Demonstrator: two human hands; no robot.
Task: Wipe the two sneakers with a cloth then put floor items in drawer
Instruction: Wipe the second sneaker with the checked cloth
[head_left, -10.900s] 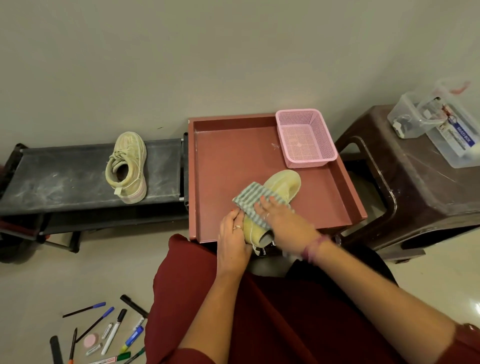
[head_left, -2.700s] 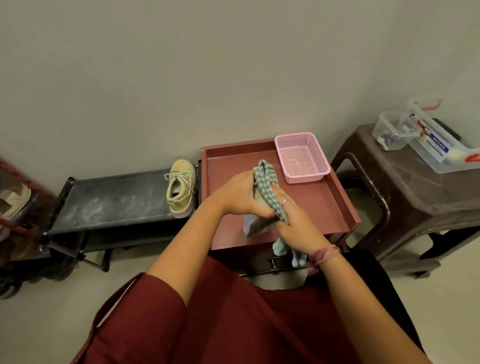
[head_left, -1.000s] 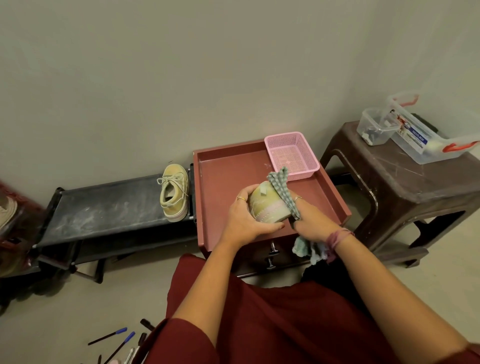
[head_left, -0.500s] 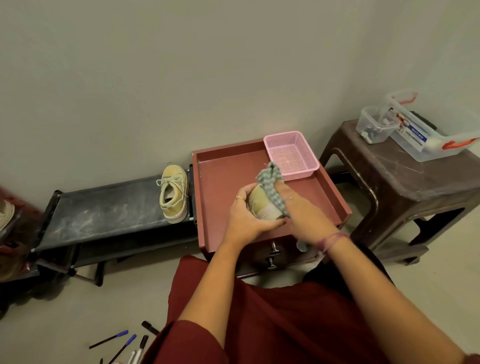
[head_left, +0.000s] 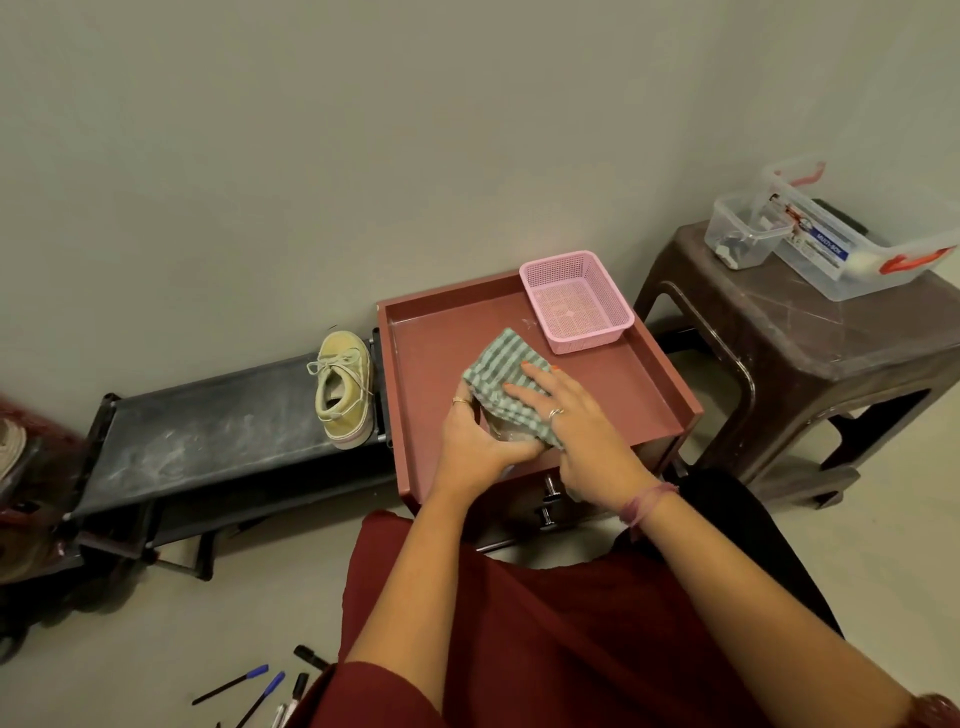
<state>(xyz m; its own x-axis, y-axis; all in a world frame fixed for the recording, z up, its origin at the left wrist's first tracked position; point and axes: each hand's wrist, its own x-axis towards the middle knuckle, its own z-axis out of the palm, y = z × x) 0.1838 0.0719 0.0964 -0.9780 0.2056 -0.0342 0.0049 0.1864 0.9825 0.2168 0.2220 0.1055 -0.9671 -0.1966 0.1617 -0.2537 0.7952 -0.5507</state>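
Left grip (head_left: 475, 441) and cloth (head_left: 506, 387) mostly hide the held sneaker (head_left: 506, 434)

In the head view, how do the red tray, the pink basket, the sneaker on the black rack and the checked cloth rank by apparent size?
1. red tray
2. pink basket
3. Sneaker and cloth: look alike; hands cover part of the cloth, so no ranking.

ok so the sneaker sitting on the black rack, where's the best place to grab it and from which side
Grip the yellow sneaker at its open collar, near the heel. It stands upright on the black rack, opening facing up, heel toward the person and toe toward the wall. Come from above on the near side: fingers can hook inside the opening with the thumb on the heel. The red tray crowds its right side, so the left hand looks better placed.
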